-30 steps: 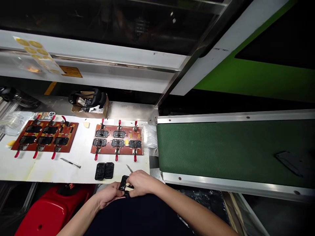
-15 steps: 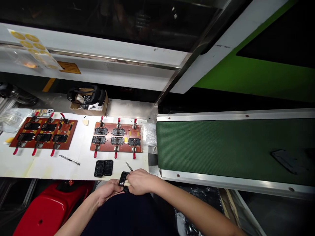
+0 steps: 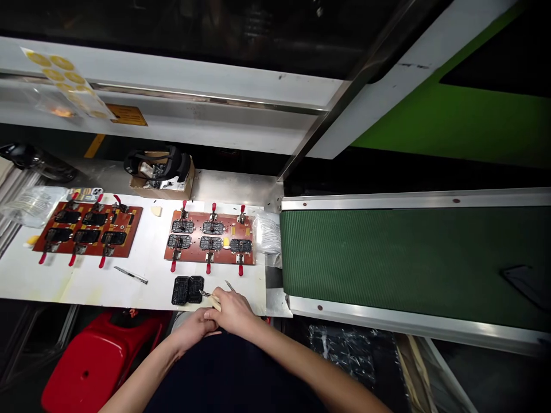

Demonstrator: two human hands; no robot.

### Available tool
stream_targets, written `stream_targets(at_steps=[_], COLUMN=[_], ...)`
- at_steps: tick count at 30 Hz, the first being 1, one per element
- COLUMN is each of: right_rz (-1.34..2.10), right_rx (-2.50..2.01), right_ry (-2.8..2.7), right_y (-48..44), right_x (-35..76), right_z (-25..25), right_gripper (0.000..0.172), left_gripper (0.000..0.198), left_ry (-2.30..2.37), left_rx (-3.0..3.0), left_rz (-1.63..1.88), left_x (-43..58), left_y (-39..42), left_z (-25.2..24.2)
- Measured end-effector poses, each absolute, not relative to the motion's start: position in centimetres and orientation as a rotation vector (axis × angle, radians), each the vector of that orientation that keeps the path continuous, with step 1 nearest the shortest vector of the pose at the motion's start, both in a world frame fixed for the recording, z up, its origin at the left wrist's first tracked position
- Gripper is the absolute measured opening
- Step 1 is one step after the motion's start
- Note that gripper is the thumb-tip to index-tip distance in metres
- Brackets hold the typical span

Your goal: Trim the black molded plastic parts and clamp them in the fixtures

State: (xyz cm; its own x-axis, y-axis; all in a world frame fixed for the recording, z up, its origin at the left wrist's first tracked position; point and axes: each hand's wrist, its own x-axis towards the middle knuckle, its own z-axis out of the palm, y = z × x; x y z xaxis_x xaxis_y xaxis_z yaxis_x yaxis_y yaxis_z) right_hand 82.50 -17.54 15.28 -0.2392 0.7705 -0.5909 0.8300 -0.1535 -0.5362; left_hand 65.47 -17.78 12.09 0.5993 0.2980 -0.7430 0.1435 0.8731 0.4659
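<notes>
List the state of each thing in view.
Right hand: closed on pale-handled tool
Left hand: against right hand, grip hidden
Two black plates: lying side by side
Loose knife: lying flat
Left board: loaded with black parts
Right board: also loaded
Cardboard box: open
Conveyor belt: carrying dark part
Red stool: upright

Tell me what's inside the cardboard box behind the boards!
Inside the cardboard box are some pale pieces and a jumble of small dark bits, too small to name. A black strap-like thing lies across the top, hiding part. The bottom is covered.
</notes>
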Motion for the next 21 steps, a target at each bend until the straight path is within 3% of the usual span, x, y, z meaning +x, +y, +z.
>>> stream_targets(at_steps=[5,14,21], right_rz=[-1.291,-1.151,-1.129], right_rx=[1.792,1.491,1.455], right_ry=[2.081,2.343,2.349], right_y=[-18.0,-17.7,-16.6], right_x=[81.3,81.4,83.0], right_z=[15.0,15.6,14.2], right_gripper=[0.02,0.038,0.03], left_gripper=[0.017,0.014,0.013], left_ry=[0.943,1.097,1.028], left_rx=[0.555,0.467,0.295], left_rz=[0.064,0.007,0.057], left_x=[65.2,64.7,64.8], left_y=[-17.8,-18.1,-18.1], left_z=[11.6,10.8,11.4])
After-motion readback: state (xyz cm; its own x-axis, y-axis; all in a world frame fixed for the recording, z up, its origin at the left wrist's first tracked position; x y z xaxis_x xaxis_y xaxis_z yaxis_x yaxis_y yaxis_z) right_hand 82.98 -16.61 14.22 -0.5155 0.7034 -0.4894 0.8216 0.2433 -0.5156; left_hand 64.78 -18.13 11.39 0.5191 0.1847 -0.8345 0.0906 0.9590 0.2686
